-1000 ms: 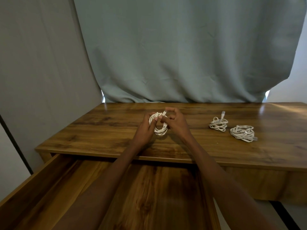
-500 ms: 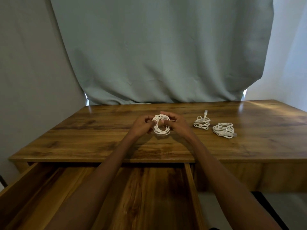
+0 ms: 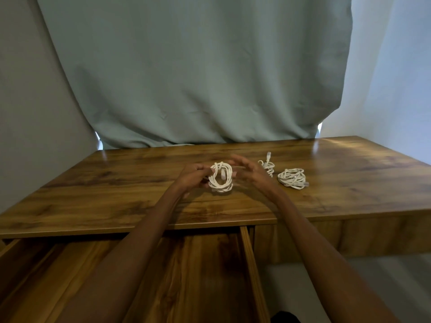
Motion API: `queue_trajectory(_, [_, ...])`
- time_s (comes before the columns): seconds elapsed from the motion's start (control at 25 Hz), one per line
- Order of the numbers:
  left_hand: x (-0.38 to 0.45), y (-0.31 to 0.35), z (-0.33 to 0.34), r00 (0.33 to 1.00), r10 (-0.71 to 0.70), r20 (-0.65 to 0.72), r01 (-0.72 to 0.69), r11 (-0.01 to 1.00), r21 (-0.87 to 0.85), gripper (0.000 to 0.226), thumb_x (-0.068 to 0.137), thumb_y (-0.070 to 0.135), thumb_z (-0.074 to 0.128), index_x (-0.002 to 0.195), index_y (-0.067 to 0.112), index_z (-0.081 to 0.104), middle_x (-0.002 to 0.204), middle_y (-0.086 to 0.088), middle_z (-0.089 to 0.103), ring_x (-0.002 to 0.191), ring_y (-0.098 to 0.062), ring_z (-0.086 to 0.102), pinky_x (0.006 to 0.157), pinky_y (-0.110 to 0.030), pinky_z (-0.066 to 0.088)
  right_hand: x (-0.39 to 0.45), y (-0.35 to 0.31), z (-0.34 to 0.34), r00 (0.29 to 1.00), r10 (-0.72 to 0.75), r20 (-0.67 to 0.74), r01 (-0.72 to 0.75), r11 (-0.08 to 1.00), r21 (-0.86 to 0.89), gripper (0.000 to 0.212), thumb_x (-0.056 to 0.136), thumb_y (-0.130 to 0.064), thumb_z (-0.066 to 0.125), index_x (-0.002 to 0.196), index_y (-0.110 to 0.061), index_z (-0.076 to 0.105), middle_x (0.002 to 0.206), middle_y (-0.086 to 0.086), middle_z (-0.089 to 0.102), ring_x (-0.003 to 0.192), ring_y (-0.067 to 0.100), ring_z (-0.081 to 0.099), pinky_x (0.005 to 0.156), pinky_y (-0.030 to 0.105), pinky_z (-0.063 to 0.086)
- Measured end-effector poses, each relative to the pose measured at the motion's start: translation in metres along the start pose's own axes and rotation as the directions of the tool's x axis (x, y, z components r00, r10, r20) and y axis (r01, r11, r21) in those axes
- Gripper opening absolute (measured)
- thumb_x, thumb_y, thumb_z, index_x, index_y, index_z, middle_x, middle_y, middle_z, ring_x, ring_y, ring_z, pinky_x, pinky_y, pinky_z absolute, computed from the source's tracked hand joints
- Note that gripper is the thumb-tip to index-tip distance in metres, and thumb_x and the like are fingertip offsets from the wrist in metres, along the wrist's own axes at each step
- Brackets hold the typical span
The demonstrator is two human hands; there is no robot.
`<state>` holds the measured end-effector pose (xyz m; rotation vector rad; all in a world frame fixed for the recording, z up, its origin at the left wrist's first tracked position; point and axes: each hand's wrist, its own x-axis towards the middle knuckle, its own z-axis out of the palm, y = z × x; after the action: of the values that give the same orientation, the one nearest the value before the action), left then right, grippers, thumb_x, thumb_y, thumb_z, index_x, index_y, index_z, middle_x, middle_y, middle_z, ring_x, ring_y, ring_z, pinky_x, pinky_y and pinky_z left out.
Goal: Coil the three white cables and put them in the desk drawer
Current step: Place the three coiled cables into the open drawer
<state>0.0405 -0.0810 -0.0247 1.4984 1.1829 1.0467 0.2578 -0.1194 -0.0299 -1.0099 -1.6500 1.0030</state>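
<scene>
My left hand (image 3: 194, 177) pinches the left side of a coiled white cable (image 3: 221, 178), which stands upright just above the wooden desk top (image 3: 116, 194). My right hand (image 3: 248, 171) hovers beside the coil's right side with its fingers spread and loosely curved, blurred and apart from the cable. A second white coil (image 3: 268, 166), partly hidden behind my right hand, lies on the desk with its plug pointing up. The third coil (image 3: 292, 178) lies flat further right. The desk drawer (image 3: 210, 276) is pulled out below my forearms, and its visible floor is bare.
A grey-green curtain (image 3: 198, 78) hangs behind the desk. A grey wall (image 3: 35, 113) bounds the left side and a pale wall (image 3: 396, 78) the right. The drawer's right wall (image 3: 253, 271) runs toward me. Grey floor (image 3: 338, 287) shows under the desk at the right.
My right hand has let go of the coil and opened out beside it. The left hand still pinches the coil. The camera has shifted slightly.
</scene>
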Motion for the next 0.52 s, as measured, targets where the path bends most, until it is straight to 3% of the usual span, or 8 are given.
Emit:
queue_trajectory(0.08, [0.004,0.001,0.008,1.000,-0.009,0.009,0.009,1.000,-0.001,0.015,0.093,0.011,0.065,0.101,0.000,0.072,0.093,-0.020,0.072,0.074,-0.024,0.065,0.060,-0.028,0.056,-0.010,0.004,-0.021,0.936,-0.187,-0.299,0.149,0.978,-0.148,0.033,0.094,-0.016,0.065,0.127,-0.018,0.066,0.119,-0.004,0.071,0.107,0.008,0.067,0.089,0.028,0.055])
queue_trajectory(0.2, [0.010,0.005,0.024,0.999,-0.046,0.005,0.046,0.999,0.007,0.014,0.092,0.007,0.065,0.101,-0.001,0.072,0.086,-0.018,0.072,0.062,-0.018,0.065,0.051,-0.024,0.055,-0.022,0.017,-0.062,0.779,-0.279,-0.562,0.034,0.913,-0.406,0.024,0.094,-0.022,0.062,0.117,-0.021,0.070,0.113,-0.004,0.071,0.105,0.014,0.065,0.092,0.036,0.052])
queue_trajectory(0.24, [0.011,0.006,0.030,0.998,-0.060,0.009,0.060,0.998,0.011,0.013,0.091,0.005,0.065,0.101,0.000,0.072,0.082,-0.017,0.072,0.058,-0.017,0.063,0.048,-0.024,0.053,-0.028,0.023,-0.075,0.765,-0.268,-0.585,-0.066,0.872,-0.486,0.028,0.093,-0.026,0.062,0.120,-0.022,0.067,0.119,-0.002,0.067,0.112,0.019,0.062,0.094,0.038,0.049])
queue_trajectory(0.36, [0.016,0.006,0.044,0.996,-0.094,0.006,0.093,0.996,0.015,0.013,0.090,-0.002,0.061,0.100,0.001,0.069,0.074,-0.015,0.069,0.050,-0.016,0.058,0.042,-0.025,0.049,-0.047,0.039,-0.103,0.822,-0.105,-0.560,-0.313,0.739,-0.597,0.059,0.087,-0.049,0.065,0.139,-0.028,0.049,0.143,0.004,0.048,0.130,0.027,0.046,0.102,0.043,0.042])
queue_trajectory(0.52, [0.019,0.004,0.050,0.987,-0.158,-0.012,0.159,0.987,0.039,0.013,0.091,-0.006,0.057,0.095,0.005,0.062,0.076,-0.016,0.065,0.050,-0.018,0.056,0.040,-0.025,0.047,-0.059,0.049,-0.112,0.880,0.089,-0.467,-0.388,0.703,-0.596,0.092,0.076,-0.063,0.072,0.151,-0.030,0.031,0.156,0.005,0.032,0.135,0.030,0.043,0.107,0.047,0.042])
